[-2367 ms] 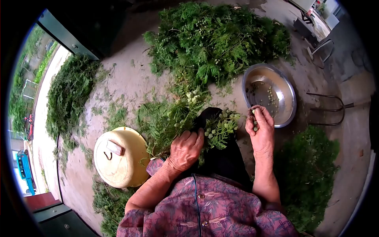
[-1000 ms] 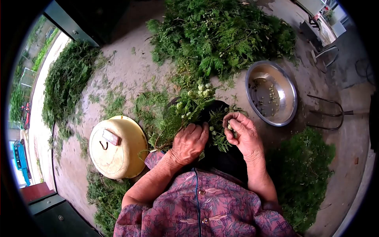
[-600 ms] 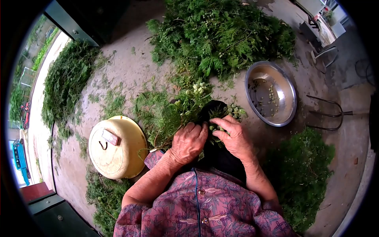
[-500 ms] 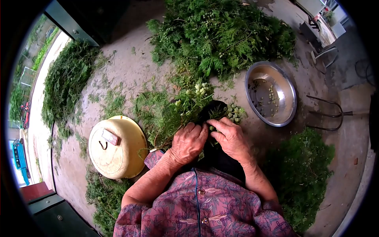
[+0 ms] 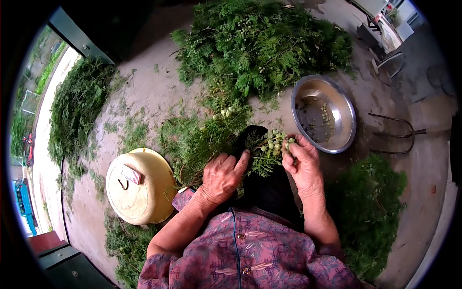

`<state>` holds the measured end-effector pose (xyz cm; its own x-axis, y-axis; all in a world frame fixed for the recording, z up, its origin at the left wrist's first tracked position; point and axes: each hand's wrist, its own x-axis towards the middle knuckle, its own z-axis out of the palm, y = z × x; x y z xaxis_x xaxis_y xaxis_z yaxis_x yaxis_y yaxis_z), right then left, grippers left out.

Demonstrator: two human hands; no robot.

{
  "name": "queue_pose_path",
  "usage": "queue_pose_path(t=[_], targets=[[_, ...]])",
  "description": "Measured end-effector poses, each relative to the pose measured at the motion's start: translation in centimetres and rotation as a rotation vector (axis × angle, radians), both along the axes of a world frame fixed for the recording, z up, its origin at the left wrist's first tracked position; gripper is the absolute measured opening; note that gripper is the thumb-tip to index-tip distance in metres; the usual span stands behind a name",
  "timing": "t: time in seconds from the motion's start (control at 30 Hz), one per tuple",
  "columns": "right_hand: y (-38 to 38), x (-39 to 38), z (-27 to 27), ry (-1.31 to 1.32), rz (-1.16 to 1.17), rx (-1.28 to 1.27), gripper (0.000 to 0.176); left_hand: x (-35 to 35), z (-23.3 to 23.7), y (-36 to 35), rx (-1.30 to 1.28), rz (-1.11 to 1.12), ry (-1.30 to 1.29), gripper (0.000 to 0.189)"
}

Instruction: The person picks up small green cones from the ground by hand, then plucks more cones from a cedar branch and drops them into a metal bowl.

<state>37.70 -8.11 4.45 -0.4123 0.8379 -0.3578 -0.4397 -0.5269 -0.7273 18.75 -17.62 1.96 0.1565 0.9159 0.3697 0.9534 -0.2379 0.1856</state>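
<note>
My left hand (image 5: 221,177) is curled over a leafy evergreen branch (image 5: 202,144) lying across my lap, its index finger stretched along the stem. My right hand (image 5: 305,164) is closed, thumb and fingers pinching at a cluster of pale green seed cones (image 5: 274,143) at the right end of a sprig. Some cones show between those fingertips; how many is hidden. Just beyond my right hand stands a metal basin (image 5: 342,108) with several loose cones and dark bits at its bottom.
An upturned yellow basin (image 5: 139,197) sits at left with a small box (image 5: 131,174) on top. Cut branches are heaped ahead (image 5: 260,48), at far left (image 5: 79,106) and at lower right (image 5: 368,212). A pronged fork (image 5: 411,136) lies right of the metal basin.
My right hand has moved right and away from my left hand, now at the cone cluster. My left hand stays on the branch, index finger straighter. The view has shifted slightly.
</note>
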Motion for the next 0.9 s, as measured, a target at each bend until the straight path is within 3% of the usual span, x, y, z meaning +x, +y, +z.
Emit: queue_pose_path(t=[0.2,0.37,0.47,0.53,0.73,0.8,0.9], targets=[[3.0,3.9,-3.4,0.204,-0.148,-0.082,0.021,0.7,0.2,0.2,-0.01,0.028,-0.007,0.041],[4.7,5.0,-5.1,0.224,-0.2,-0.064,0.02,0.4,0.3,0.6,-0.068,-0.137,0.021,0.042],[4.8,5.2,-4.9,0.159,-0.185,-0.04,0.02,0.9,1.8,0.7,-0.161,-0.136,-0.172,0.039],[3.9,4.7,-4.1,0.123,-0.13,0.002,0.021,0.6,1.5,1.3,-0.092,-0.175,-0.275,0.04],[-1.0,0.5,0.6,-0.104,0.052,0.136,0.023,-0.5,0.8,1.9,-0.129,-0.224,-0.691,0.04],[-2.4,-0.8,1.6,-0.307,0.097,0.245,0.021,-0.6,0.9,1.8,-0.154,-0.251,-0.812,0.048],[-3.3,-2.4,1.1,-0.57,0.149,0.633,0.022,-0.7,0.6,1.6,-0.125,-0.2,-0.912,0.043]])
